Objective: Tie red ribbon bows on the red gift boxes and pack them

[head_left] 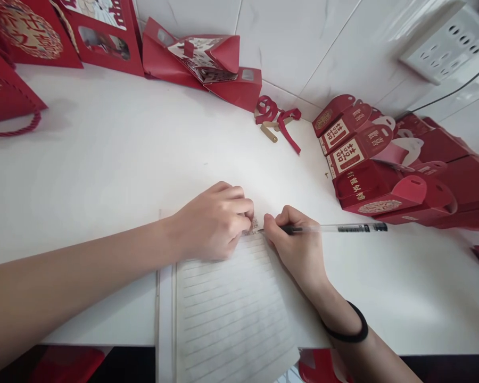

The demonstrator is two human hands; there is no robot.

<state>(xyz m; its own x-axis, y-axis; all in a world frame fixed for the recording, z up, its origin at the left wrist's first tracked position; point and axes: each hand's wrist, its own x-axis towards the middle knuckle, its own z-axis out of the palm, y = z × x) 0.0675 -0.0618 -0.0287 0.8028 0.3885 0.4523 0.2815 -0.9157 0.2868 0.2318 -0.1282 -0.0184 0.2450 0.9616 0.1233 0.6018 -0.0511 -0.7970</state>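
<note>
A lined notebook (231, 314) lies on the white table, its lower end reaching past the front edge. Near the top of its page are a few lines of dark handwriting, partly covered by my hands. My right hand (299, 244) grips a clear-barrelled black pen (335, 228), its tip touching the page by the writing. My left hand (219, 221) rests on the upper part of the page with its fingers curled under. Whether anything is inside those fingers is hidden. A black band (357, 327) circles my right wrist.
Red gift boxes (367, 159) stand in rows at the right. A folded red box (203, 64) and loose red ribbon (279, 117) lie along the tiled wall. Red bags (27, 37) stand at the left. A white power socket (447, 45) is on the wall.
</note>
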